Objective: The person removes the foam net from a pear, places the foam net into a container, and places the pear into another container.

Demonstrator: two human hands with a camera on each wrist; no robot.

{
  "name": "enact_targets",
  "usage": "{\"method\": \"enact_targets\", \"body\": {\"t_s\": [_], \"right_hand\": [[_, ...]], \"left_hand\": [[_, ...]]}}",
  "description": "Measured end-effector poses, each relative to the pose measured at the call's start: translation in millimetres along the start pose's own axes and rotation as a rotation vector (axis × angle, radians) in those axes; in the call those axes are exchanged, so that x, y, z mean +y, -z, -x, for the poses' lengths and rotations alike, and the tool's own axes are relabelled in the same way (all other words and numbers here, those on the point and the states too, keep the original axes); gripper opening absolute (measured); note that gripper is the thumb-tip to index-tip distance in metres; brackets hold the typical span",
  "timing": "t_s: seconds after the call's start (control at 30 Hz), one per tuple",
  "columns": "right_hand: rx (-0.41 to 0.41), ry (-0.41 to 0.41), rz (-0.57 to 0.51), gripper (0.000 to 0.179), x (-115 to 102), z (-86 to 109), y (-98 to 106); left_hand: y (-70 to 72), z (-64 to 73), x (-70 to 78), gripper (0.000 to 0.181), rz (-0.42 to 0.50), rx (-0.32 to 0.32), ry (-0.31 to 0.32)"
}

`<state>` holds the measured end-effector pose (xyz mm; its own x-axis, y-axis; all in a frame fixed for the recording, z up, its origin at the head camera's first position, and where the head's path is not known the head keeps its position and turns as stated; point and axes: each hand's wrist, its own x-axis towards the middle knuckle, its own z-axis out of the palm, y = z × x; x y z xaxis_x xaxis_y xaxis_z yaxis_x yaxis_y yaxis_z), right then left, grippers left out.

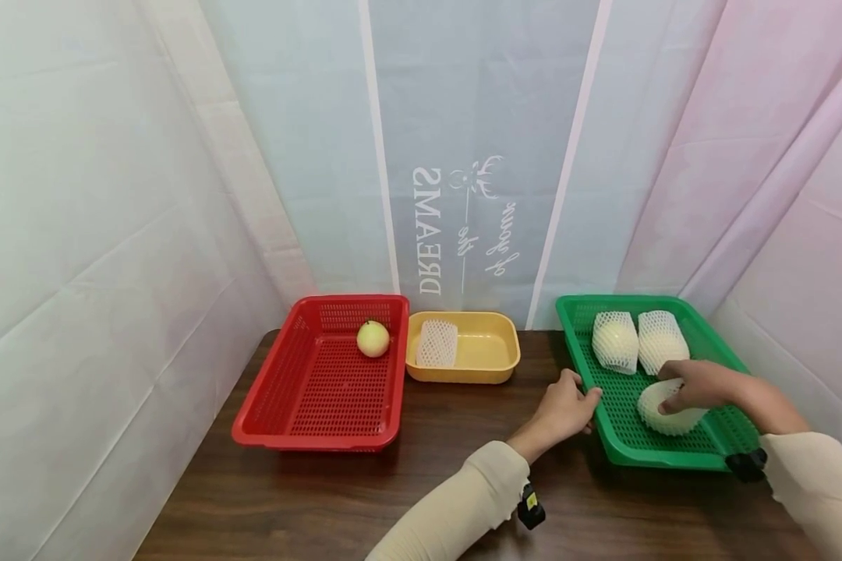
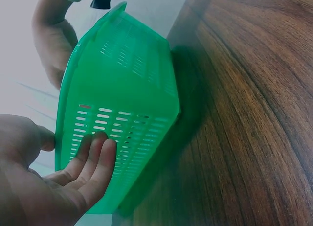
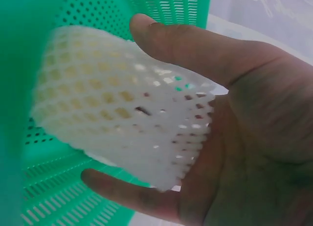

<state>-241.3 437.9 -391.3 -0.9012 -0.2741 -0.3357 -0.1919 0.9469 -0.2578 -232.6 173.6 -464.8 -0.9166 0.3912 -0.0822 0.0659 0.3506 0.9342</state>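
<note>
My right hand (image 1: 705, 384) reaches into the green basket (image 1: 620, 436) and grips a round, pale-yellow fruit in a white foam net (image 1: 659, 413). In the right wrist view, thumb and fingers stand on opposite sides of the netted fruit (image 3: 93, 84), whose loose net end points toward the palm. At the basket's left side, my left hand (image 1: 564, 405) holds the rim. The left wrist view shows its thumb (image 2: 46, 138) at the rim and its fingers (image 2: 100, 167) against the slotted outer wall. Two more netted fruits, a left one (image 1: 615, 343) and a right one (image 1: 662, 343), lie at the basket's back.
A red basket (image 1: 252, 421) stands at left with one bare, pale-yellow fruit (image 1: 373, 340) inside. Between the baskets, a yellow tray (image 1: 487, 375) holds a foam net (image 1: 437, 344). Printed curtains (image 1: 470, 93) hang behind the dark wooden table (image 1: 456, 425).
</note>
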Motion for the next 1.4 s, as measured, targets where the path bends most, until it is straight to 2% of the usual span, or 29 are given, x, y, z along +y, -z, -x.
{"method": "enact_targets", "body": {"t_s": [0.33,0.77,1.1,1.4], "right_hand": [[0.07,0.009,-0.069,0.072,8.6,0.5,-20.3],[0.163,0.024,-0.035,0.075,15.9,-4.7,-36.0],[0.188,0.013,-0.022,0.081,20.7,-8.4,-43.6],[0.204,0.006,-0.021,0.077,20.6,-11.3,-44.5]], "left_hand": [[0.9,0.4,-2.8,0.035,0.007,0.006,0.002],[-1.7,-0.6,-3.6,0.032,0.09,0.001,0.015],[-0.5,0.1,-3.2,0.032,0.102,-0.015,0.017],[1.1,0.4,-2.3,0.034,0.1,-0.026,0.002]]}}
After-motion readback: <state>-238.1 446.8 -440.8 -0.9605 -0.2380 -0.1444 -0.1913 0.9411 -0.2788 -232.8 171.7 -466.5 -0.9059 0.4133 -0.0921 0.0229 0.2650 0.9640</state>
